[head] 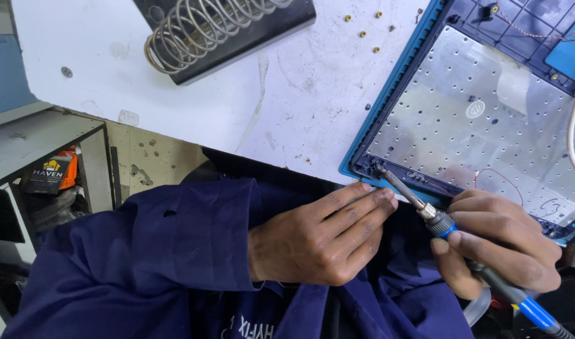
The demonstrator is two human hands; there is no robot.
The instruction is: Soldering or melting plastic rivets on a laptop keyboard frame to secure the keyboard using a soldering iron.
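Right hand holds a blue-and-black handled soldering iron with a metal shaft, fingers wrapped shut around the collar where the shaft meets the handle, pen-style. The iron's long axis runs diagonally from lower right, where the blue handle and cord leave the frame, up-left to the tip. The tip sits at the near-left corner of the opened blue-framed panel with a perforated silver metal backplate, touching or just above the dark inner rim there; contact can't be confirmed. So the work point lies up-left of the right grip, along the shaft. Left hand lies flat just beside that corner, fingers extended and pressed together, fingertips against the panel's blue edge, nearly touching the shaft; it seems to hold nothing, though a thin wire under the fingertips can't be ruled out. Left fingertips are nearer the tip than the right grip is. Panel rests on the scuffed white worktop, overhanging its near edge. The black base with coiled wire iron stand sits well apart, top of frame, cut off. Hidden: the joint under the tip, the panel's right side, the right palm.
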